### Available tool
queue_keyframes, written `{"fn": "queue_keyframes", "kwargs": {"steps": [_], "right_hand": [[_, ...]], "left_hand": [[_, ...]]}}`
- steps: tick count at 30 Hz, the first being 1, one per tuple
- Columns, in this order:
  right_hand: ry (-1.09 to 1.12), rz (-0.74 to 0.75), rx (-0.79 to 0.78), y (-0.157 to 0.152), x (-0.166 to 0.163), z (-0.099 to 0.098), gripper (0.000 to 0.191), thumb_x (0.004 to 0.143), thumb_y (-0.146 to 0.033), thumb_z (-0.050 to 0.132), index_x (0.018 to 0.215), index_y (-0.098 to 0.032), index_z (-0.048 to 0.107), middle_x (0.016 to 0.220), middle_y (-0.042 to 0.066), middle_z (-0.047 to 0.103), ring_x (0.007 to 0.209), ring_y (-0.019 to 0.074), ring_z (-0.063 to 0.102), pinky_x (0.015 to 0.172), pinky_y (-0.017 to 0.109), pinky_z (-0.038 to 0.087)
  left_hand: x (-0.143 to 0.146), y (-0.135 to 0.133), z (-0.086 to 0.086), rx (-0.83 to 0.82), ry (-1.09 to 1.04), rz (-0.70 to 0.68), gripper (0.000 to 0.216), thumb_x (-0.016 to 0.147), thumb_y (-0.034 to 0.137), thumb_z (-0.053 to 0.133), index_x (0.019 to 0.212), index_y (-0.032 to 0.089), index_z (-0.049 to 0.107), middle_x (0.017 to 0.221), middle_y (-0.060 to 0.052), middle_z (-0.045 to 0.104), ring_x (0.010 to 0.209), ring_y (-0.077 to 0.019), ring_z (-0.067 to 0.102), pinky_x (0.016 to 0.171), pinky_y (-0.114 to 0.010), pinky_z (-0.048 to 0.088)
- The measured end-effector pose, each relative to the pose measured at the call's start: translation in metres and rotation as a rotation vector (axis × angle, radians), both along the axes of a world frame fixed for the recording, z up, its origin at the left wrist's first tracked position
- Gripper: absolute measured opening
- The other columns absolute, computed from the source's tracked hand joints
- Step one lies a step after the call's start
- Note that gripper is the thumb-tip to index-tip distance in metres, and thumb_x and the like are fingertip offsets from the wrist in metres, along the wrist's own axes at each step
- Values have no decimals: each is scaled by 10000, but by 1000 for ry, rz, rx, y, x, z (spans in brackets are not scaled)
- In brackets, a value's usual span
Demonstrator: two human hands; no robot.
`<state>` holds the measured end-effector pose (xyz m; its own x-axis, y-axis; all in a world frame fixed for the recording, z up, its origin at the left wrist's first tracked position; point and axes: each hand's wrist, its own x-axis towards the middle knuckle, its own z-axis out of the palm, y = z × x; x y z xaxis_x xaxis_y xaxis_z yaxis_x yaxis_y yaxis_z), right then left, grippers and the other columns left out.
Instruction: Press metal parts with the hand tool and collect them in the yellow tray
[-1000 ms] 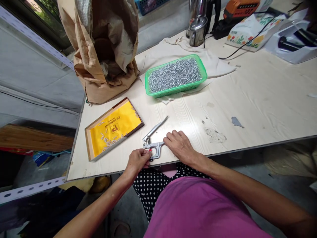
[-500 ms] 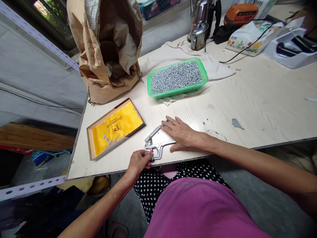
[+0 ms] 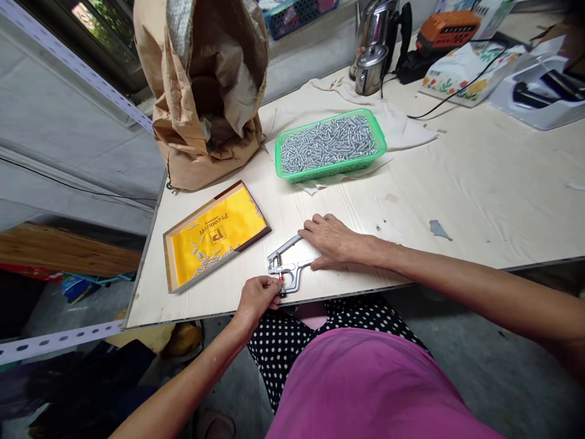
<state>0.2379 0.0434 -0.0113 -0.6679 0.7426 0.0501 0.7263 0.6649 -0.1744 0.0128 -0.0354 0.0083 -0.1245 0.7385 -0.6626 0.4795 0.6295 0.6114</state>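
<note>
Silver hand pliers (image 3: 289, 266), of the snap-fastener kind with a coil spring and a red part at the jaw, lie at the table's front edge. My right hand (image 3: 329, 239) is curled over the handle ends, closed on them. My left hand (image 3: 259, 294) pinches at the jaw by the red part; whatever is between its fingertips is hidden. Left of the pliers, a shallow cardboard box (image 3: 167, 262) with a yellow lining holds scattered small silvery pieces. Farther back, a green plastic basket (image 3: 329, 173) is full of small, ridged metal pieces resembling springs.
A large brown paper sack (image 3: 192, 164) stands open at the back left. White cloth (image 3: 406, 137) lies under the basket. Behind are a metal kettle (image 3: 377, 27), a steel cup (image 3: 370, 70), an orange box (image 3: 448, 30) and a flowered tissue pack (image 3: 457, 85) with a black cable.
My right hand's fingers have gone from spread out to curled over the pliers' handles. My left hand stays at the jaw. The view has shifted slightly.
</note>
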Motion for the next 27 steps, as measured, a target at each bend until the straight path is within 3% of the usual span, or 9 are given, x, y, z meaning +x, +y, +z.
{"fn": "queue_keyframes", "kwargs": {"steps": [2, 4, 7, 10, 13, 17, 23, 27], "right_hand": [[-6, -7, -12, -2, 0, 2, 539, 655, -531, 789, 1008, -161, 619, 1027, 106, 610, 943, 275, 480, 744, 368, 335], [-3, 3, -23, -4, 1, 4, 461, 695, -494, 777, 976, -162, 625, 1011, 100, 614, 937, 265, 486, 733, 359, 329], [9, 13, -22, -8, 0, 7, 352, 742, -432, 763, 926, -165, 629, 973, 90, 620, 916, 246, 494, 725, 347, 327], [25, -2, -32, -12, -1, 8, 357, 755, -426, 755, 935, -146, 628, 964, 98, 616, 899, 235, 495, 718, 342, 341], [50, 10, -59, -17, 2, 9, 468, 738, -485, 750, 1005, -123, 623, 985, 116, 609, 903, 240, 496, 724, 349, 374], [24, -14, -87, -22, 12, 13, 629, 605, -415, 851, 1101, -117, 604, 1059, 131, 604, 925, 257, 507, 739, 357, 412], [-21, -10, -87, -24, 16, 20, 290, 742, -311, 781, 928, -131, 650, 947, 103, 632, 874, 222, 527, 712, 327, 392], [-40, 5, -144, -22, 11, 14, 146, 825, -264, 700, 848, -128, 653, 889, 93, 642, 853, 206, 541, 713, 314, 386]], "left_hand": [[-4, -3, 2, 75, 101, -111, 302, 759, 441, 671, 689, 149, 636, 531, 0, 576, 474, -130, 547, 502, -245, 461], [-4, -7, 4, 298, 269, -261, 269, 824, 414, 611, 737, 162, 652, 665, -34, 622, 590, -162, 593, 590, -276, 485], [7, -7, 7, 655, 452, -489, 205, 896, 346, 555, 978, 189, 658, 939, -69, 643, 834, -206, 613, 757, -325, 498], [26, 7, 3, 818, 484, -745, 340, 899, 327, 582, 1206, 182, 564, 1161, -109, 609, 1059, -262, 545, 905, -401, 472], [39, 29, -4, 830, 467, -935, 536, 876, 376, 619, 1336, 164, 444, 1319, -147, 528, 1161, -296, 479, 958, -461, 444], [42, 47, -7, 782, 455, -1091, 620, 839, 400, 667, 1354, 170, 409, 1277, -137, 533, 1118, -286, 491, 965, -447, 434], [47, 49, -2, 732, 527, -1120, 383, 846, 340, 668, 1154, 143, 554, 1027, -99, 580, 975, -264, 517, 833, -397, 464], [52, 46, -4, 725, 525, -1099, 170, 884, 311, 624, 960, 161, 596, 952, -67, 589, 918, -230, 523, 789, -359, 458]]}}
